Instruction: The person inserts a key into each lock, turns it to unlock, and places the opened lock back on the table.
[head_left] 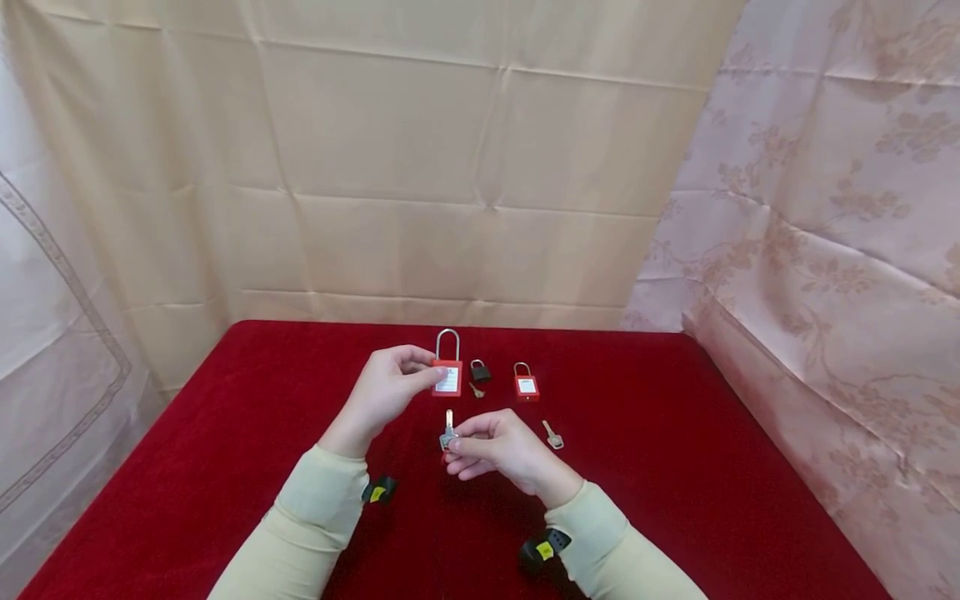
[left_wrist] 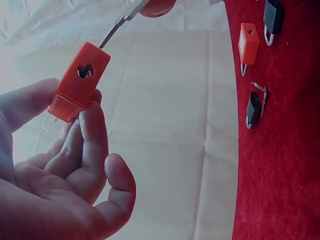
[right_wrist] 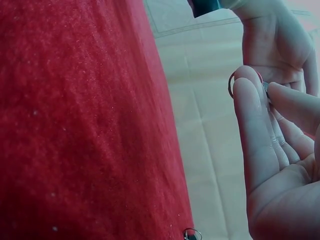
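Note:
My left hand (head_left: 381, 385) holds a red padlock (head_left: 447, 382) upright between thumb and fingers. Its white label faces me, and its long metal shackle points up. In the left wrist view, the keyhole is visible on the underside of the red padlock (left_wrist: 75, 92). Just below the lock, my right hand (head_left: 504, 452) pinches a metal key (head_left: 448, 429) by its head, blade upward. A thin ring (right_wrist: 230, 86) hangs at those fingertips in the right wrist view. In the left wrist view the key (left_wrist: 118, 24) reaches close to the lock's edge, outside the keyhole.
On the red cloth-covered table (head_left: 637, 500) lie a small black padlock (head_left: 480, 372) with a small key (head_left: 477, 390) beside it. Further right are a second red padlock (head_left: 527, 386) and a larger loose key (head_left: 553, 435). A beige curtain (head_left: 450, 167) hangs behind the table.

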